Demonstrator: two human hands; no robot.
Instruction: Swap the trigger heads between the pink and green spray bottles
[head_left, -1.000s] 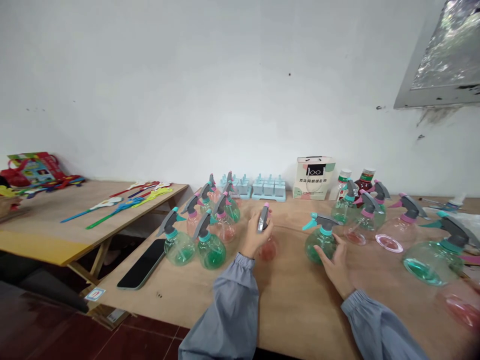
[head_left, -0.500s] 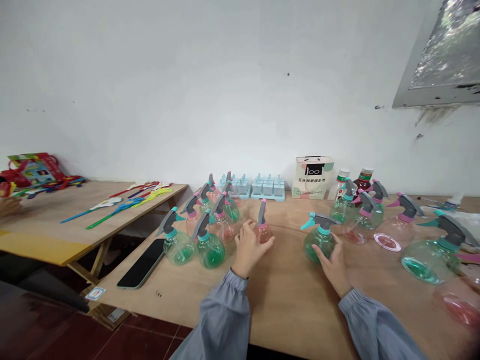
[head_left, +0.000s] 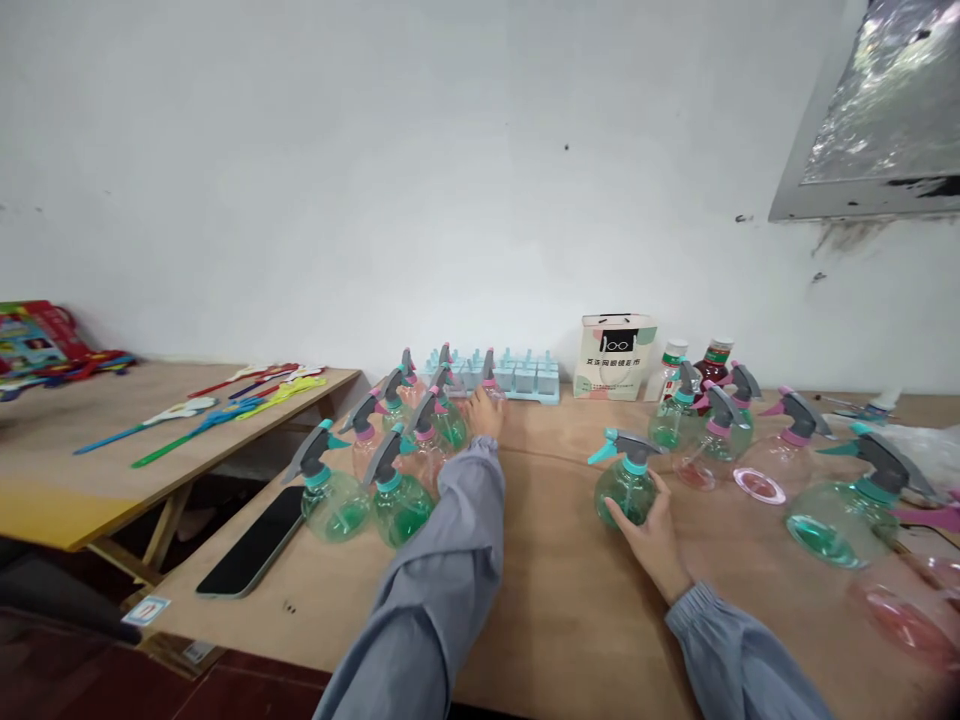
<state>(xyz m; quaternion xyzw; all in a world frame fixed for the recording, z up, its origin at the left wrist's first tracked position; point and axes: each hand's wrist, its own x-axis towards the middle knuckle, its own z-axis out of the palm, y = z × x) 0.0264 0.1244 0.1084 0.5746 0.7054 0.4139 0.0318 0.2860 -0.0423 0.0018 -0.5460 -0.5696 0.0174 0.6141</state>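
My left hand (head_left: 486,412) reaches far over the table, its fingers round the body of a pink spray bottle (head_left: 489,372) with a grey head, beside the light-blue molds. Nearer, my right hand (head_left: 651,530) grips a green spray bottle (head_left: 624,490) from its right side; the bottle is upright with its turquoise nozzle facing left. Left of my left arm, several pink and green spray bottles stand grouped, among them a green one (head_left: 403,508) in front. More spray bottles stand right of my right hand, including a large green one (head_left: 840,520).
A black phone (head_left: 253,545) lies at the table's left edge. Light-blue molds (head_left: 525,378), a paper bag (head_left: 615,358) and capped bottles (head_left: 673,368) stand by the wall. Another table (head_left: 45,440) at left holds coloured hand-shaped sticks (head_left: 202,428).
My left hand has moved away from me toward the wall, with the pink spray bottle. My right hand still holds the green bottle. The view has shifted slightly to the right.
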